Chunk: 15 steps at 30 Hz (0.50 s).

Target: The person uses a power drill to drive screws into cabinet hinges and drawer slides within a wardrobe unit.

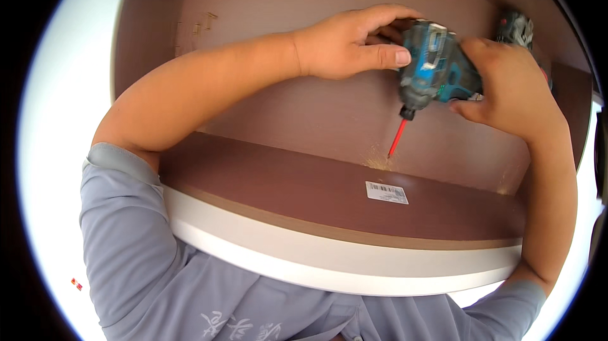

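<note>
A teal and black cordless impact driver (425,62) is held between both my hands inside a brown cabinet. Its long red bit (397,139) slants down toward the corner where the back panel meets the lower board. My left hand (354,43) grips the body of the driver from the left, its thumb pressed along the side and its fingers partly hidden behind. From the right, my right hand (506,84) is wrapped around the handle end, with most of its fingers out of sight. Pale sawdust (379,158) lies around the tip of the bit.
A white barcode label (387,193) is stuck on the lower brown board (304,183), which has a white front edge (316,258). Another dark power tool (516,27) is at the upper right, behind my right hand. Small brass-coloured pieces (197,28) show at the upper left.
</note>
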{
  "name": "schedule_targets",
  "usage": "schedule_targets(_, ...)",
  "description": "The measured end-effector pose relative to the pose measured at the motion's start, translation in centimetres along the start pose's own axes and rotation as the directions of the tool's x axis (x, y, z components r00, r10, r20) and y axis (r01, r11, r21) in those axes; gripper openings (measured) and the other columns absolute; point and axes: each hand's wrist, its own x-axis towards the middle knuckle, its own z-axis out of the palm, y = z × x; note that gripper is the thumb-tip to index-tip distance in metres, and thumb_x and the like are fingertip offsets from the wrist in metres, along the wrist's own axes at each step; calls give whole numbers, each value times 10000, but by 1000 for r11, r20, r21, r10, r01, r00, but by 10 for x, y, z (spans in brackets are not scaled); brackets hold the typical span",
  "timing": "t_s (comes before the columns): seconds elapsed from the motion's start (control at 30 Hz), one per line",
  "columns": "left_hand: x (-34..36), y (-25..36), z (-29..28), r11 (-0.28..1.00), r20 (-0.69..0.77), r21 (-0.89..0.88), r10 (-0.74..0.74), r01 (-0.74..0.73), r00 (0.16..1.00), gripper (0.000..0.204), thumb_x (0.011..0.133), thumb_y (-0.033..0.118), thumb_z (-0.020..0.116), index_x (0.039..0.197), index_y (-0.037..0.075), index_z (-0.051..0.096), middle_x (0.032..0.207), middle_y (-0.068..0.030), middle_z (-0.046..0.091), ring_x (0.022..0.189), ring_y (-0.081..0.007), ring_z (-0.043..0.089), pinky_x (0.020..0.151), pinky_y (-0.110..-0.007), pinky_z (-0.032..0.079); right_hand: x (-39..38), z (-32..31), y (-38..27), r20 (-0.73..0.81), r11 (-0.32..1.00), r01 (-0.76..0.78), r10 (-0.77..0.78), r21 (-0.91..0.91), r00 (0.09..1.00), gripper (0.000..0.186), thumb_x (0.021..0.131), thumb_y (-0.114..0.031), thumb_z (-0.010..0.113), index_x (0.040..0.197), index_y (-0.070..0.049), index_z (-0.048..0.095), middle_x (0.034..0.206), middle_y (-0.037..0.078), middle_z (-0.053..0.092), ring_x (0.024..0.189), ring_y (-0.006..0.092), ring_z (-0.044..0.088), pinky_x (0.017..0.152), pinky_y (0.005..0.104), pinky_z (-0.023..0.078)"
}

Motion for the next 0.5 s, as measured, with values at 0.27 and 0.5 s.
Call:
schedule_targets(0.27,-72,124,-112,490,-145,796,-418,357,897,268,976,185,664,1216,68,686,1187,-99,694,1070,-237,665,943,-358,530,-76,-2,32,-219,986,-166,158,-20,963,718,543,-145,830,1172,46,542,1003,255,608,948,468,580,822,474,465)
schedule_targets(0.5,-170,145,-173,57,-308,923,-484,381,819,501,933,176,694,1383,22,535,1410,-208,536,1273,-383,554,1071,-433,467,-143,-27,11,-370,949,-309,269,-53,889,769,565,-55,823,1257,56,508,1064,254,621,1006,467,589,866,485,473)
